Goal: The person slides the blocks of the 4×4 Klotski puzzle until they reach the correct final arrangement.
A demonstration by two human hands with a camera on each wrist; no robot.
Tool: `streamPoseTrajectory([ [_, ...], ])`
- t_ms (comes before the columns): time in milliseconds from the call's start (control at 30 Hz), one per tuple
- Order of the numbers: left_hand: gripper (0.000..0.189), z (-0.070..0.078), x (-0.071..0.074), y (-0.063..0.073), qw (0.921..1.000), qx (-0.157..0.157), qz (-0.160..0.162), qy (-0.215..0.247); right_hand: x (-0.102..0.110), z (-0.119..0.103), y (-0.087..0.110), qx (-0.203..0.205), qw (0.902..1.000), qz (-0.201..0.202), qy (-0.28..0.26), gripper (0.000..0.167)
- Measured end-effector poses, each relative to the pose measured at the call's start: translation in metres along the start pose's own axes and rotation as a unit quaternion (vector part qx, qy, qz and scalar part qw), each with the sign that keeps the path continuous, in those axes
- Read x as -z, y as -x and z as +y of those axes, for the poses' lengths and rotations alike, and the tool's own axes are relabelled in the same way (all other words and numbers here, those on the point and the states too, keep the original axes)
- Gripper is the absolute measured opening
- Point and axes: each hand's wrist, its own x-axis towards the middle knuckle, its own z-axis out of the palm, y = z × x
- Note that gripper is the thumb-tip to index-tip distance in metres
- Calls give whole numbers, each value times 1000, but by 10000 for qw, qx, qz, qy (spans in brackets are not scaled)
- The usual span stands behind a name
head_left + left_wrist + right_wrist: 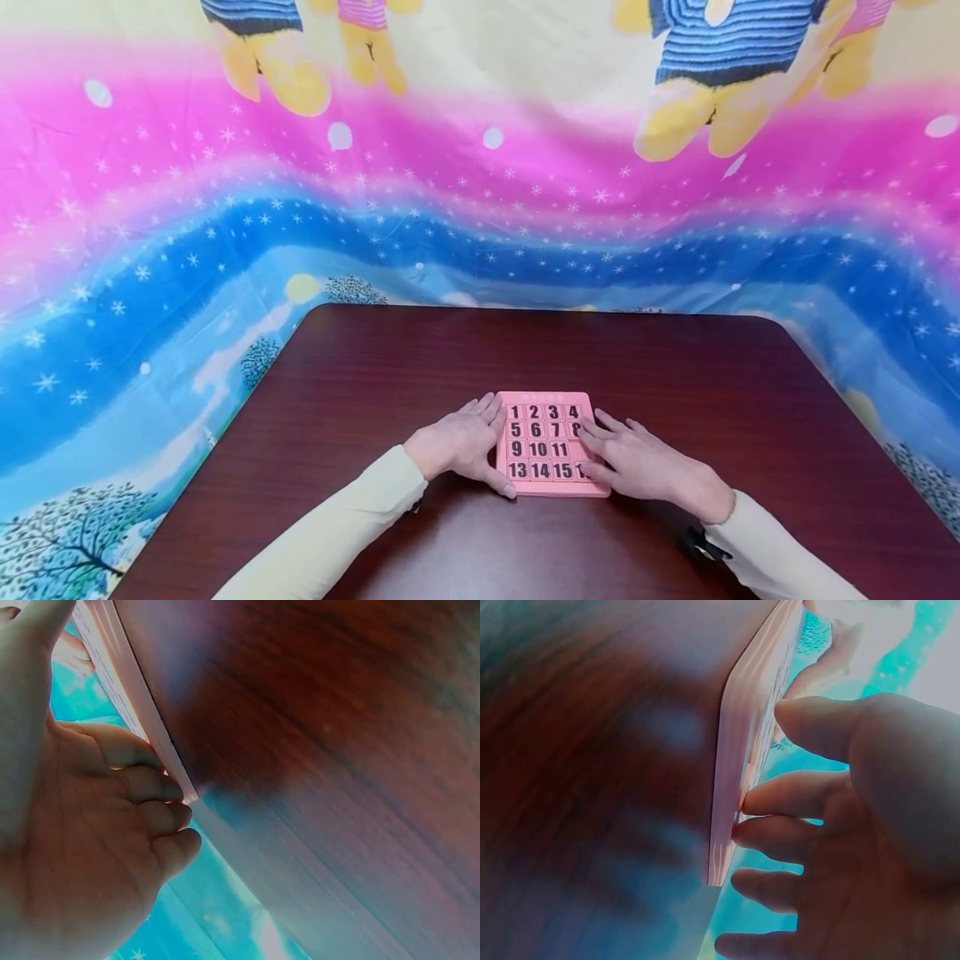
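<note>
A pink number sliding puzzle (543,440) lies flat on the dark wooden table, its black-numbered tiles facing up. Rows run 1 to 4, 5 to 8, 9 to 11 and 13 to 16, with bare pink right of 11. Along the left side, my left hand (463,440) rests with its fingers at the frame's edge and its thumb by the near-left corner. My right hand (647,465) reaches over the right side, fingers spread, fingertips touching near tile 8 and thumb over tile 16. In the right wrist view, the puzzle's side wall (737,735) stands beside those fingertips.
The brown table (375,367) has rounded far corners and extends around the puzzle on every side. Behind it hangs a colourful printed cloth (480,192) in pink and blue. A small black item (705,546) sits at my right sleeve's cuff.
</note>
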Motion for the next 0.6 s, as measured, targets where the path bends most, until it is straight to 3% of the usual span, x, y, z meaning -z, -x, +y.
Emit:
streamPoseTrajectory([
  [267, 129, 0, -2, -1, 10000, -24, 36, 44, 6, -5, 13, -53, 9999, -59, -128, 57],
  [600, 128, -1, -2, 1, 10000, 6, 10, 65, 8, -21, 47, 436, 9990, 28, -71, 58],
])
